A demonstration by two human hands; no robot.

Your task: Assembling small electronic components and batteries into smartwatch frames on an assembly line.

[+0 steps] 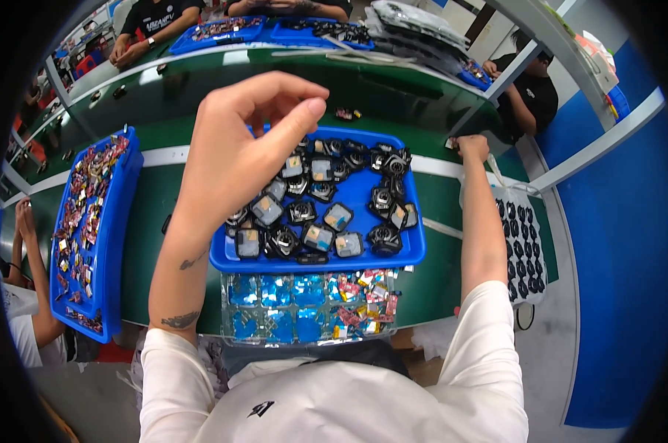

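Left hand [238, 151], raised above the near-left part of the shallow blue plastic tray [404, 255], has its thumb and fingertips drawn together in a pinch; whether anything small sits between them cannot be told. Small black square components with tan and grey faces [319, 196] lie loose in that tray, directly beneath and to the right of the left hand, so this hand is the nearer one to them. Right hand [473, 146] is stretched forward past the tray's far right corner, closed on a small pale item [450, 143] at the edge of the green work table [164, 199]; what that item is cannot be told. Just beyond it to the right lies a white sheet carrying rows of black parts [522, 240]. Nearest the body, touching the tray's near edge, sits a clear compartmented box with blue foil and mixed coloured pieces [312, 306]. A second long blue tray of reddish pieces [90, 229] lies well apart on the left.
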